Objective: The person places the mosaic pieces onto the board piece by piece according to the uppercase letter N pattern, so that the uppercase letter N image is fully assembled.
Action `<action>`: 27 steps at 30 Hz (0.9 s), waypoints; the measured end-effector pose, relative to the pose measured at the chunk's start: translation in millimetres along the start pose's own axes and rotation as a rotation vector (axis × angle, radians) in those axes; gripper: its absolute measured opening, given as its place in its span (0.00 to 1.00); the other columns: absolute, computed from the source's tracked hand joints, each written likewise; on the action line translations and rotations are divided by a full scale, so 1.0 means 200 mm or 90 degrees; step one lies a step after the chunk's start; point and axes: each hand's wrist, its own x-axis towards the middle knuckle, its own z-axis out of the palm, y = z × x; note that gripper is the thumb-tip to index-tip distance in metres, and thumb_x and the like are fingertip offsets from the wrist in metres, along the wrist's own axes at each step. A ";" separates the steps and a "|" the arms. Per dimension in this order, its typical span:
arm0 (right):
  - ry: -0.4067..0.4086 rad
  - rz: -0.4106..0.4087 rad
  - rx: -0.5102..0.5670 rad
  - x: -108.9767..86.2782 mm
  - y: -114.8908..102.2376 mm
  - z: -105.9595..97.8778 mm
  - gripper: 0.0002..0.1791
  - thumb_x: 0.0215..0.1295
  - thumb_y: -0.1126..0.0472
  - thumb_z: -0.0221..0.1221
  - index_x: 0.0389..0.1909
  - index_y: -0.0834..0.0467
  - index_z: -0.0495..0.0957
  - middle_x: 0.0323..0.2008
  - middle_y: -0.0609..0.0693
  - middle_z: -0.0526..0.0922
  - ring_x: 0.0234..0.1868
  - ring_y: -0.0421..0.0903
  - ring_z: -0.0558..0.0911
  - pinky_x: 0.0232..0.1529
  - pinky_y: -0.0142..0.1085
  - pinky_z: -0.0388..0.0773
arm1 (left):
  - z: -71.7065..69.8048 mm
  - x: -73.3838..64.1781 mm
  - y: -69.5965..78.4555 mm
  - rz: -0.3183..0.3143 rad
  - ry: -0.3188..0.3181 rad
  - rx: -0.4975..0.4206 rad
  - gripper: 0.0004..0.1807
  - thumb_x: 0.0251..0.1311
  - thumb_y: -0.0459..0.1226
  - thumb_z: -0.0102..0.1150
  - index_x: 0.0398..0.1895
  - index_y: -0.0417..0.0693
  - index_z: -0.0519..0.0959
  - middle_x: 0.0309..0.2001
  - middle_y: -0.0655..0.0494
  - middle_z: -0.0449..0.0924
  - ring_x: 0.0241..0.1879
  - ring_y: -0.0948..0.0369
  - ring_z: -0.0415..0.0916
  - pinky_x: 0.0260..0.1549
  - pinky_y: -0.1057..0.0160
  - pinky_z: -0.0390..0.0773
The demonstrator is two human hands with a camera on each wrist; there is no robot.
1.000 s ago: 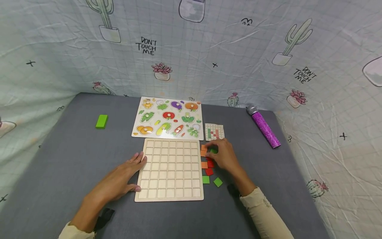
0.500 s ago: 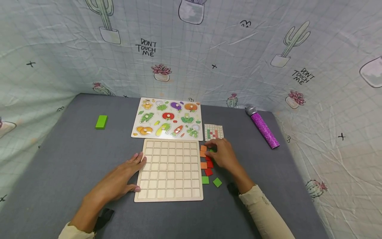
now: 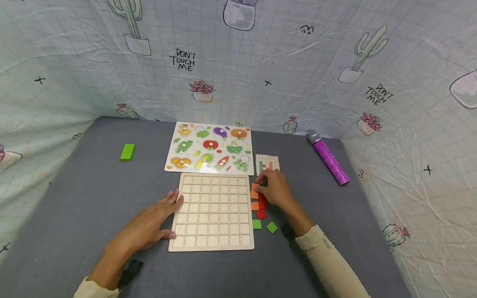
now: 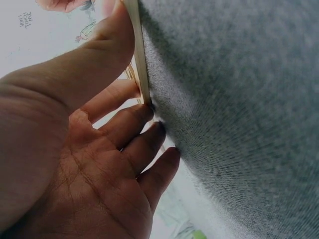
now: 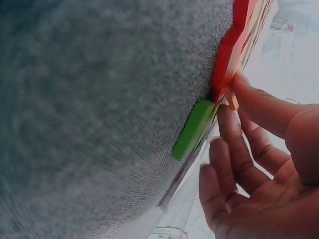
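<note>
A pale wooden grid board (image 3: 214, 213) lies mid-table. My left hand (image 3: 154, 221) rests along its left edge with fingers extended, the thumb near the lower corner; in the left wrist view the fingertips touch the board's side (image 4: 141, 59). At the right edge, my right hand (image 3: 277, 189) pinches an orange square tile (image 5: 232, 98) between thumb and index finger. Beside it are red tiles (image 3: 261, 214) and another orange tile (image 3: 255, 205). A green tile (image 5: 192, 130) by the right fingers is mostly hidden in the head view. Two more green tiles (image 3: 272, 227) lie nearer me.
A vegetable peg puzzle (image 3: 197, 150) lies behind the board, with a small grid pattern card (image 3: 266, 160) to its right. A purple glittery microphone (image 3: 329, 160) lies at the far right. A green block (image 3: 127, 152) sits at the far left. Printed cloth hangs around the table.
My right hand has moved slightly and now pinches an orange tile, which looks tilted up from beside the board. My left hand has stayed on the board's edge.
</note>
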 end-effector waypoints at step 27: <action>-0.038 -0.056 0.095 -0.07 -0.17 0.04 0.06 0.65 0.60 0.75 0.39 0.52 0.88 0.30 0.45 0.85 0.31 0.39 0.80 0.31 0.34 0.77 | 0.01 0.00 -0.01 0.009 0.010 0.002 0.55 0.49 0.43 0.82 0.80 0.37 0.65 0.82 0.37 0.59 0.80 0.36 0.59 0.72 0.34 0.68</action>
